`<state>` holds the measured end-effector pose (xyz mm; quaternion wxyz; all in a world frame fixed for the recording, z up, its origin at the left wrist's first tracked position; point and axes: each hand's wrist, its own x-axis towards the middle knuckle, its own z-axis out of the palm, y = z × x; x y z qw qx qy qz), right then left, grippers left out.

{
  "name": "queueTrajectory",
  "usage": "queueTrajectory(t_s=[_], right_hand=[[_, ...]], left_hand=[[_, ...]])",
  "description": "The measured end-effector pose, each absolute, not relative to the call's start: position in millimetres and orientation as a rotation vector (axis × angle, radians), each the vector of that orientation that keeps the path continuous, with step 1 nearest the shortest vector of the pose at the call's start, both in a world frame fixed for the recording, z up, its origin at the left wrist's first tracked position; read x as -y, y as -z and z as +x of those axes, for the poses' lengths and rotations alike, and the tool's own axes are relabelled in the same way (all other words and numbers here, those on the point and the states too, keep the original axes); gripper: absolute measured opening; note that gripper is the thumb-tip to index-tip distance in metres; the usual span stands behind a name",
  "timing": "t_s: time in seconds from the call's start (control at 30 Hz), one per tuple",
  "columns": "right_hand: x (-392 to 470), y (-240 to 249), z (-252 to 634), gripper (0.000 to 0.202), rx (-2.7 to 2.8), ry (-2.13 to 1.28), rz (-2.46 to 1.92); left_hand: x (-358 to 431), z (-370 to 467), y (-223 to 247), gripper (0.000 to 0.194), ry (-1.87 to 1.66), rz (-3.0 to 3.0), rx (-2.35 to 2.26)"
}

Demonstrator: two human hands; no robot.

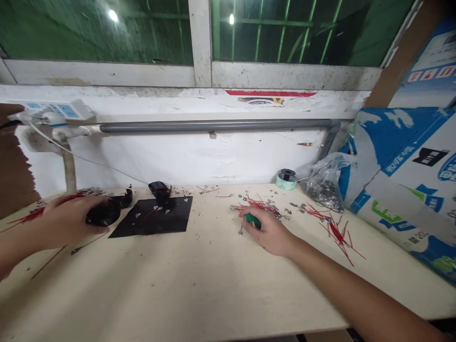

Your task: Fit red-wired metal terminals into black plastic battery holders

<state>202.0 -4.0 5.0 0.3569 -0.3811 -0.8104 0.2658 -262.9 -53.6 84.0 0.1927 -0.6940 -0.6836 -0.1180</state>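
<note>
At the left, my left hand [67,218] is closed around a glossy black rounded object [103,213]; I cannot make out its kind. Red wires [26,216] lie behind and beside this hand, and one wire with a dark end [89,243] is just below it. My right hand [269,232] is curled round a small green object [252,220], mostly hidden by the fingers. A small metal terminal [241,232] shows under its fingertips. Right behind the hand is a pile of red wires with metal terminals [261,203].
A black sheet [153,224] carries a few metal terminals and a wire. Behind it is a black object [159,190]. More red wires [337,232] lie at the right, near a bag of metal parts [326,187] and a tape roll [286,179]. A printed carton [409,175] borders the table.
</note>
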Motion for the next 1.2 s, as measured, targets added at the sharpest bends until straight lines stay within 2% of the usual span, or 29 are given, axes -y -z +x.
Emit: queueTrajectory(t_s=[0.1, 0.23, 0.37, 0.47, 0.53, 0.6, 0.73, 0.97, 1.07, 1.2], right_hand=[[5.4, -6.5, 201.4, 0.012, 2.101, -0.696, -0.973], [7.3, -8.2, 201.1, 0.014, 2.113, -0.746, -0.984], [10.6, -13.6, 200.2, 0.021, 2.078, -0.894, -0.951], [13.1, -16.9, 198.0, 0.028, 2.010, -1.252, -0.913], [13.3, -17.8, 197.2, 0.034, 1.852, -1.562, -0.909], [12.4, -19.1, 197.7, 0.035, 1.676, -1.753, -0.921], [11.8, -26.7, 199.4, 0.033, 1.468, -1.876, -0.941], [15.4, -30.8, 194.0, 0.030, 1.263, -1.934, -0.944], [13.4, -25.7, 194.2, 0.024, 1.215, -1.957, -0.904], [9.7, -21.0, 195.3, 0.023, 1.205, -1.967, -0.885]], left_hand=[[56.6, -224.6, -100.0, 0.046, 0.085, -2.031, 1.834], [62.1, -156.3, -105.7, 0.049, 0.205, -2.313, 1.595], [58.0, -90.4, -89.2, 0.052, 0.337, -2.614, 1.308], [48.9, -50.2, -71.5, 0.055, 0.427, -2.846, 1.132], [41.8, -32.0, -61.3, 0.071, 0.478, -2.906, 1.006], [35.2, -22.1, -54.0, 0.077, 0.510, -2.926, 0.947], [26.5, -21.7, -46.7, 0.078, 0.608, -2.872, 1.013], [26.9, -32.7, -25.0, 0.083, 0.984, -2.582, 1.405], [28.1, -31.9, -11.1, 0.085, 1.267, -2.580, 1.595], [31.7, -25.0, -6.2, 0.075, 1.871, -3.002, 1.717]])
